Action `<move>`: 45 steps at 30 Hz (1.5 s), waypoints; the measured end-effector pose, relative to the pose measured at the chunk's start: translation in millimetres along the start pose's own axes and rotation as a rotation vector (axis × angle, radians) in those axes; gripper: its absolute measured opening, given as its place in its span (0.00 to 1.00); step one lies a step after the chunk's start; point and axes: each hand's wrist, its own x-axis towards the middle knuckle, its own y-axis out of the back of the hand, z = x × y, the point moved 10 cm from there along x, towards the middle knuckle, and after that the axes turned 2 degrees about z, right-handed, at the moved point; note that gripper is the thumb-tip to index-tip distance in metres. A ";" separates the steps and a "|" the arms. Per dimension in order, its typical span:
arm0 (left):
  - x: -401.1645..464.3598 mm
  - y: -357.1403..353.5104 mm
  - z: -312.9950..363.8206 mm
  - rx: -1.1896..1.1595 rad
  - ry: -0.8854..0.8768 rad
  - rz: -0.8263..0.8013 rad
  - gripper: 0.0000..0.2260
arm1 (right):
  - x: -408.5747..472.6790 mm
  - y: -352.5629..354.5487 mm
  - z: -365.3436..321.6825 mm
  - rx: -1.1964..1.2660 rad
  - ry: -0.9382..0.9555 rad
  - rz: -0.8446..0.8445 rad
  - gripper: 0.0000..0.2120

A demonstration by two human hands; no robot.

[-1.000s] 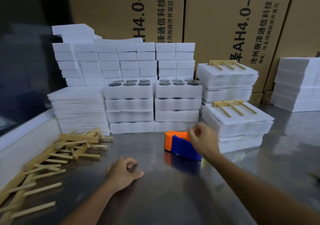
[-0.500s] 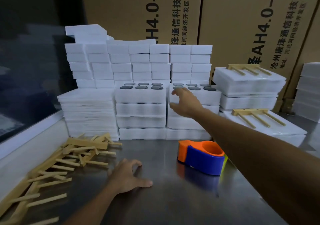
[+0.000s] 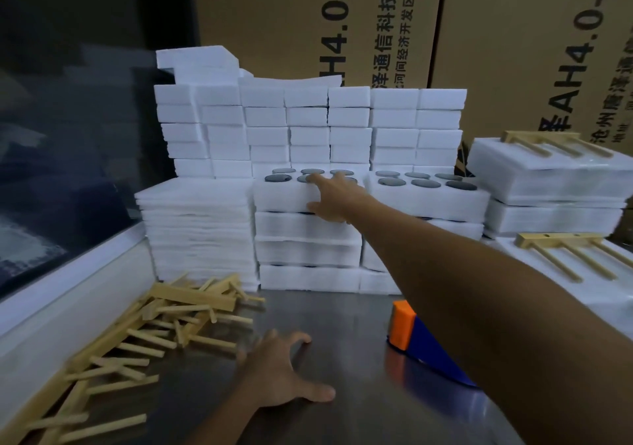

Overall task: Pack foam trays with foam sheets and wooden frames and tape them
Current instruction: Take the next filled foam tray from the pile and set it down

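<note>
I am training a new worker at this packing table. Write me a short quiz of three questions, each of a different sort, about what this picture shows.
1. True or false: the right hand reaches the top foam tray of the left tray stack.
2. Multiple choice: the left hand is
A. gripping a wooden frame
B. resting spread on the metal table
C. holding the tape dispenser
3. Fill in: the orange and blue tape dispenser stands on the table, partly hidden by the right ____.

Key: 1 true; 2 B; 3 forearm.

Bare table (image 3: 342, 335) between wooden frames (image 3: 164, 321) and tape dispenser (image 3: 418, 341)
</note>
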 end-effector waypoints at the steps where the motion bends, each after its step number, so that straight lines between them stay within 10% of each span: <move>1: 0.5 -0.2 -0.5 0.013 0.003 0.010 0.46 | 1.3 -0.1 -0.2 -0.005 -0.020 0.023 0.27; 14: -11.6 -1.5 -0.5 -0.020 0.015 0.026 0.44 | -35.9 47.2 9.5 0.074 -0.106 0.263 0.18; 22: -33.5 21.1 -15.9 -0.755 0.109 0.148 0.07 | -116.0 54.9 3.2 0.140 0.007 0.266 0.20; 35: -66.9 27.5 -33.8 -1.581 0.272 -0.020 0.32 | -243.7 -15.9 18.4 0.207 0.436 -0.055 0.17; 39: -81.4 12.6 -1.4 -1.389 0.091 -0.265 0.23 | -257.2 -43.5 21.9 0.093 0.482 -0.151 0.18; 45: -75.5 0.0 5.5 -1.181 0.151 -0.017 0.17 | -256.0 -73.6 39.9 0.185 0.314 -0.185 0.21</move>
